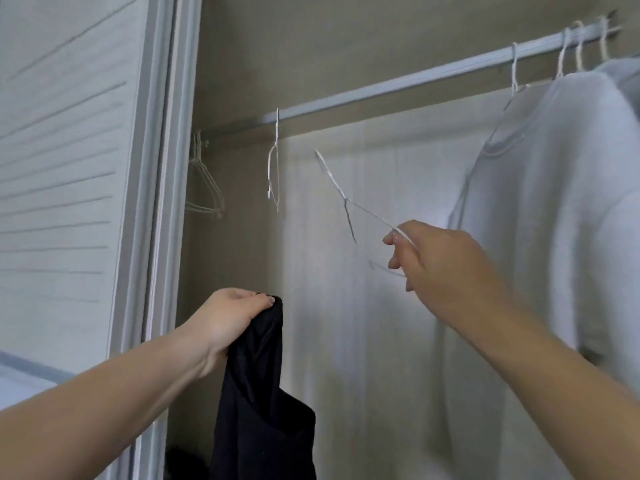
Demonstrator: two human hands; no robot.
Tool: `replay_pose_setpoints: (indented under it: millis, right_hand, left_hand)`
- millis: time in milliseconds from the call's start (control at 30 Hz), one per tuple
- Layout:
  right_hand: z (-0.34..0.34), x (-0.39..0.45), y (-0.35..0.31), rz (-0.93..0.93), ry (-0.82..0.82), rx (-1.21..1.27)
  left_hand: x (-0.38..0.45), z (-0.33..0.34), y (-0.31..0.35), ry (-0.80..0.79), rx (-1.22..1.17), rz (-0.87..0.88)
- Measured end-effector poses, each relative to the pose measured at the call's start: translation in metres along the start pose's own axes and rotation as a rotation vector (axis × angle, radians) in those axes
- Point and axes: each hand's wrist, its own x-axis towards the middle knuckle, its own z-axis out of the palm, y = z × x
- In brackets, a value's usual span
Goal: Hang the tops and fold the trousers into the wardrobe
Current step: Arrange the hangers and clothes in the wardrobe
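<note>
My left hand (227, 320) grips the top edge of a black sleeveless top (263, 403), which hangs down below it at lower centre. My right hand (440, 265) holds a thin white wire hanger (341, 194) off the rail, its hook pointing up and left. The wardrobe rail (381, 86) runs diagonally above both hands. A white top (554, 209) hangs on a hanger at the right end of the rail.
An empty wire hanger (273, 168) hangs on the rail above the black top. Several more empty hangers (206, 181) hang at the far left. The slatted wardrobe door (69, 168) stands on the left. More hooks and pale clothes (623, 74) crowd the rail's right end.
</note>
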Motion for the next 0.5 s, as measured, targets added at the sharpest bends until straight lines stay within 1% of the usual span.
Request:
replay_pose_setpoints:
  millis: [100, 167, 267, 367, 433, 500]
  right_hand:
    - [-0.024, -0.032, -0.015, 0.085, -0.055, 0.028]
    - [-0.038, -0.052, -0.027, 0.153, -0.079, 0.093]
    - [-0.051, -0.084, -0.045, 0.280, -0.127, 0.248]
    - [-0.056, -0.112, -0.061, 0.410, -0.158, 0.473]
    - [-0.059, -0.126, -0.071, 0.463, -0.149, 0.605]
    - [-0.063, -0.134, -0.076, 0.477, -0.131, 0.679]
  left_hand:
    - [-0.020, -0.008, -0.019, 0.017, 0.031, -0.010]
    - [-0.035, -0.012, -0.033, 0.046, 0.066, -0.017]
    - [-0.056, -0.017, -0.053, 0.078, 0.111, -0.024]
    - [-0.073, -0.023, -0.072, 0.040, 0.197, -0.010]
    - [-0.079, -0.029, -0.082, 0.020, 0.251, 0.007]
    - [-0.083, -0.037, -0.086, 0.021, 0.307, 0.025]
